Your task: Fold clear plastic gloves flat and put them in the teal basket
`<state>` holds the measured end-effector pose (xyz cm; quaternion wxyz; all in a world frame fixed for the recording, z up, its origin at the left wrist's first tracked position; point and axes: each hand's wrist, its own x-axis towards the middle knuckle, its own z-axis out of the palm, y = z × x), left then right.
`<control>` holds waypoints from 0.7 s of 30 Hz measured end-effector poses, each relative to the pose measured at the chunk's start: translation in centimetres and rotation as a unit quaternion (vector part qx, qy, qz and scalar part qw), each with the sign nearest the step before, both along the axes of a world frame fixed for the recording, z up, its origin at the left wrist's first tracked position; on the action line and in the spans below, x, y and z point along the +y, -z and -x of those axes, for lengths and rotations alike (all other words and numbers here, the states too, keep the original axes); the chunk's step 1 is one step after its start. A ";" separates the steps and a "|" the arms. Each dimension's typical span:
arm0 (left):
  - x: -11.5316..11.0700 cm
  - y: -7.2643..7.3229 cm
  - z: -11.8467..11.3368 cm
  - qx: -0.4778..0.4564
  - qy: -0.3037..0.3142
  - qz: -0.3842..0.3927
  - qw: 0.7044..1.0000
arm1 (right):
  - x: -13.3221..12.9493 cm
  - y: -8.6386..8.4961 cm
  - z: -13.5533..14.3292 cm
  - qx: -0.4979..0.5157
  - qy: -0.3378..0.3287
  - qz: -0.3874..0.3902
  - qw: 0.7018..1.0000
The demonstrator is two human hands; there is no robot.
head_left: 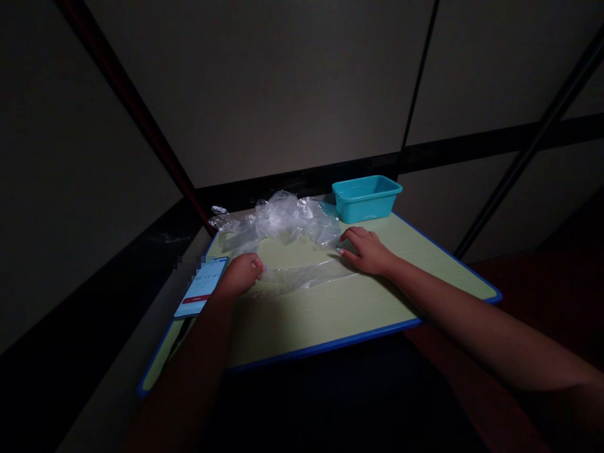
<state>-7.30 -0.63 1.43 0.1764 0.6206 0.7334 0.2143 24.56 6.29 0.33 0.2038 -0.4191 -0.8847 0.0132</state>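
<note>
A clear plastic bag (304,277) lies stretched out flat on the yellow table (302,324), between my two hands. The fingers of my left hand (245,272) are pinched on its left end. Over its right end is my right hand (365,250), with thumb and fingers apart; it seems to rest on or just above the plastic. Behind both hands sits a crumpled heap of clear plastic bags (287,217), its right side close to my right fingertips.
A turquoise plastic basket (365,204) stands at the back right corner of the table. A phone (201,289) with a lit screen lies at the left edge, beside my left wrist. The table has a blue rim, and a panelled wall (283,94) rises behind it.
</note>
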 end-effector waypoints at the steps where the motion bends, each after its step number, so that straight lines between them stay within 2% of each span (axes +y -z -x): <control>1: 0.0 0.0 0.0 0.003 0.001 -0.002 1.000 | -0.3 0.1 0.1 -0.001 -0.035 0.008 0.999; 4: 0.1 0.0 -0.1 0.002 -0.003 -0.003 1.000 | -1.3 0.1 0.5 -0.034 -0.119 0.052 0.991; 7: 0.0 -0.1 -0.3 0.008 -0.009 -0.005 1.000 | -2.3 0.1 1.1 -0.080 -0.162 0.091 0.979; 16: 0.0 -0.2 -0.5 0.040 -0.019 -0.022 0.999 | -2.1 1.0 1.5 -0.111 -0.152 0.106 0.976; 21: 0.0 -0.1 -0.4 0.072 -0.018 -0.058 0.996 | -2.4 0.7 1.7 -0.119 -0.148 0.118 0.975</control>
